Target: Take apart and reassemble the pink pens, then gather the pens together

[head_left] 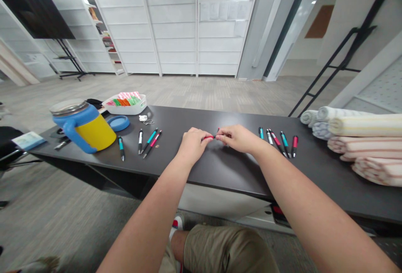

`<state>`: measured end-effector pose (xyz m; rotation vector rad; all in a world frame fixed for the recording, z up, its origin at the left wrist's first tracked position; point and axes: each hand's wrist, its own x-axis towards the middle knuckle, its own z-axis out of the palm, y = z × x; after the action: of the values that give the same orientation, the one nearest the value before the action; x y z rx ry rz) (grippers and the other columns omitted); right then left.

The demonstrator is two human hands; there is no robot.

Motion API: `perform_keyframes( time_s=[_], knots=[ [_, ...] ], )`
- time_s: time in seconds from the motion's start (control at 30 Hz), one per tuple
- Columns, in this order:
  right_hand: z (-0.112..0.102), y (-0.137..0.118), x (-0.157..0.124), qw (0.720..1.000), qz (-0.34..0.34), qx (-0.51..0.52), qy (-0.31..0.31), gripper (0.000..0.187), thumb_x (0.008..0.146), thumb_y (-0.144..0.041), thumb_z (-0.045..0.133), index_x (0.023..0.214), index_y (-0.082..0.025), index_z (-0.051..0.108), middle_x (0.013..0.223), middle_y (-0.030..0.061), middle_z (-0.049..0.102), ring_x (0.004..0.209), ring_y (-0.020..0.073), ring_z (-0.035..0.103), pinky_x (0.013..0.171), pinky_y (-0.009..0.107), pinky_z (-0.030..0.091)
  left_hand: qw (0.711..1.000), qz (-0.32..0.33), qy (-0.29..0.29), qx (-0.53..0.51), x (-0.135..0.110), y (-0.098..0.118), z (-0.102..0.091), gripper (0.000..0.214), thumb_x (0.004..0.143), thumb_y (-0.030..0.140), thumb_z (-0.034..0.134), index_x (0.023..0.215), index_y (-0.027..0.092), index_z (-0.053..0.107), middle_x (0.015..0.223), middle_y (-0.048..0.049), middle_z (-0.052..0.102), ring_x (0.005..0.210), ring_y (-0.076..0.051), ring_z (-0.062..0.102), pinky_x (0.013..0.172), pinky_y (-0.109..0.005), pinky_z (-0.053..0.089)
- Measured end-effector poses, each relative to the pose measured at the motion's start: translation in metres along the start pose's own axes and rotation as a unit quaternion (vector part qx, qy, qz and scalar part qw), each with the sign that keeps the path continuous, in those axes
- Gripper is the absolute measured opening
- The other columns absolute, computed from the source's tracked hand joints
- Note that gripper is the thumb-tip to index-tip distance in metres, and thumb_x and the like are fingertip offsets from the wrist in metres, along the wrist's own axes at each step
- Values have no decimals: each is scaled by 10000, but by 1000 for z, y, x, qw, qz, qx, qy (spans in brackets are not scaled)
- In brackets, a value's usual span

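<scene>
Dark counter (pixel 226 176) ran across the view, and both hands sat close together near its front edge, around the middle. Left hand (pixel 192 144) and right hand (pixel 237 138) were each pinching a small red-and-black pen part (pixel 207 137), mostly hidden by the fingers, so hard to say which bit it was. Four pens (pixel 150 142) lay loose just left of the hands, and five pens (pixel 284 144) just right. Toward the left end sat a blue-and-yellow mug (pixel 83 128) with a steel lid, and a white tray (pixel 138 107) of colorful strips sat behind it near the back edge. Rolled striped towels (pixel 364 139) were piled at the right end. Way back, white pegboard shelving (pixel 172 26) lined the wall.
</scene>
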<state>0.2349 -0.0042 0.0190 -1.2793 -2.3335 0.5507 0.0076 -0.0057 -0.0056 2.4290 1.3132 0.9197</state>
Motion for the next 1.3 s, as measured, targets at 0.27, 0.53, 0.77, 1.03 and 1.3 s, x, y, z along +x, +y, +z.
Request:
perform_keyframes(
  time_s=[0.27, 0.53, 0.77, 1.03, 1.3],
  knots=[
    [-10, 8, 2, 991, 56, -6, 120, 434, 1045, -520, 464, 963, -220, 767, 823, 31, 765, 663, 169, 631, 661, 297, 424, 993, -70, 60, -80, 0, 3, -3, 219, 1010, 382, 586, 1053, 250, 754, 948, -26, 815, 896, -210, 682, 844, -338, 501],
    [4, 50, 13, 970, 123, -145, 154, 354, 958, -403, 659, 1226, -185, 739, 1023, 86, 781, 886, 231, 691, 826, 342, 488, 934, -221, 132, -249, 5, -15, -4, 331, 1042, 453, 459, 1097, 211, 677, 922, -43, 829, 701, -168, 666, 687, -294, 479],
    [7, 48, 20, 972, 153, -131, 124, 166, 937, -333, 673, 951, -221, 795, 960, 80, 792, 839, 227, 687, 750, 342, 484, 951, -181, 117, -223, 4, -12, -3, 226, 1006, 402, 557, 1052, 214, 673, 898, -31, 815, 769, -167, 704, 728, -291, 481],
    [-3, 30, 13, 957, 116, 153, 219, 334, 868, -488, 722, 997, -181, 752, 867, 73, 774, 701, 184, 675, 665, 324, 547, 979, -106, 83, -155, 2, -14, 2, 135, 967, 326, 622, 1036, 255, 715, 929, -11, 789, 890, -187, 709, 807, -315, 509],
    [-3, 17, 8, 971, 38, 151, 181, 321, 872, -485, 746, 1041, -213, 771, 899, 58, 789, 768, 194, 700, 729, 330, 547, 987, -90, 82, -103, 1, -10, -1, 146, 962, 291, 637, 1047, 267, 753, 993, -25, 783, 957, -224, 685, 896, -366, 518]
  ],
)
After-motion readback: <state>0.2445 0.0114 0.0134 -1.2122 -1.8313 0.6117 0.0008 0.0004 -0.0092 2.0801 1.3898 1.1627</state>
